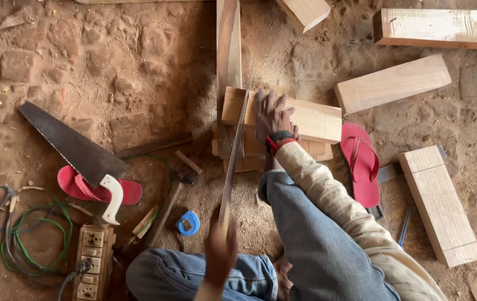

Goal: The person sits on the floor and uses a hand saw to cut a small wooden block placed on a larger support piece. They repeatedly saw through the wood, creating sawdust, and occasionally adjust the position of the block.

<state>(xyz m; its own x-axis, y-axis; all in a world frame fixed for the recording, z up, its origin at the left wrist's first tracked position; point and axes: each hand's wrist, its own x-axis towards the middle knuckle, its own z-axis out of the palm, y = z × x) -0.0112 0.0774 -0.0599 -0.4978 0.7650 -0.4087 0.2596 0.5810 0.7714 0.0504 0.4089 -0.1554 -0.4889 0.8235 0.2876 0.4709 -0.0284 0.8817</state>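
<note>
Saw in use [233,150]: a long, narrow blade seen edge-on, running from 6 o'clock up toward the picture's centre, its far end set into the top wooden block.
Top wooden block [311,118]: pale, rectangular, just above centre, lying across a stack of similar pieces on the dirt floor.
Stack [249,156]: further pale pieces under the block, with a long plank [229,44] running away from it toward 12 o'clock.
Left hand [220,253]: at 6 o'clock, blurred, closed around the near end of the saw; the handle itself is hidden by the hand.
Right hand [272,115]: flat on the top wooden block, fingers spread, palm pressing down just right of the blade; nothing is gripped. A red and black wristband [278,140] sits at the wrist, above a cream sleeve.
Legs: blue jeans [311,234] at 5 to 6 o'clock, one knee raised near the stack.
Loose blocks: one at 2 o'clock [391,83], one at 1 o'clock along the top edge [439,28], one at 4 o'clock [441,203].
Red sandals: one at 3 o'clock [361,164], right of the stack; another at 8 o'clock [96,189].
Second saw [74,147]: broad dark blade with a white handle, at 9 o'clock, lying over the left sandal.
Hammer [169,206]: wooden handle, between the second saw and the stack.
Tape measure [188,223]: blue, at 7 o'clock.
Power strip [93,262]: at 7 o'clock, with green and blue cables [32,228] coiled left of it.
</note>
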